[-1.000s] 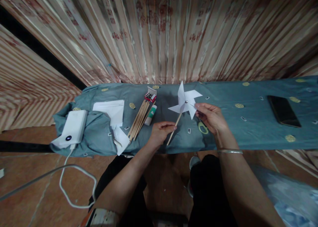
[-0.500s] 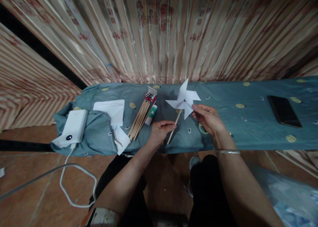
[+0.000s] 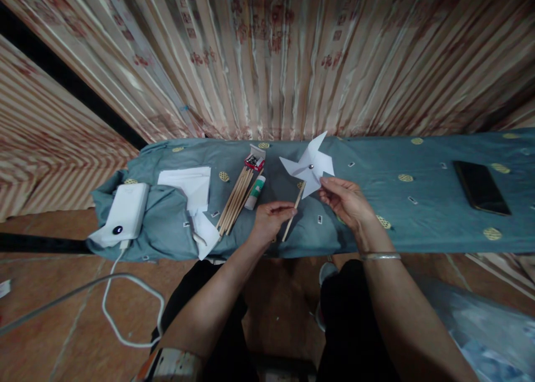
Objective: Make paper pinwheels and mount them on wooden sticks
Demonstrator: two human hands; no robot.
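Note:
A white paper pinwheel (image 3: 320, 163) stands above the cloth, with a shiny metal pin at its centre. Its wooden stick (image 3: 291, 218) is pinched between the thumb and fingers of my left hand (image 3: 271, 221), partway down. The thumb and fingertips of my right hand (image 3: 346, 199) are closed at the edge of the lower right blade. Left of my hands, several loose wooden sticks (image 3: 236, 199) lie in a bundle beside a green and white glue stick (image 3: 255, 192). A small open red box (image 3: 254, 159) of metal pins sits at the bundle's upper end.
White paper sheets (image 3: 198, 188) and a folded piece (image 3: 205, 236) lie on the left of the cloth-covered table (image 3: 376, 203). A white power bank (image 3: 126, 212) with a cable (image 3: 106, 298) is at the left end. A black phone (image 3: 480, 187) rests at the right. A curtain (image 3: 267, 81) hangs behind.
The pinwheel's blades have turned a little clockwise, and my right hand has shifted slightly left and down with the blade. My left hand keeps its grip on the stick.

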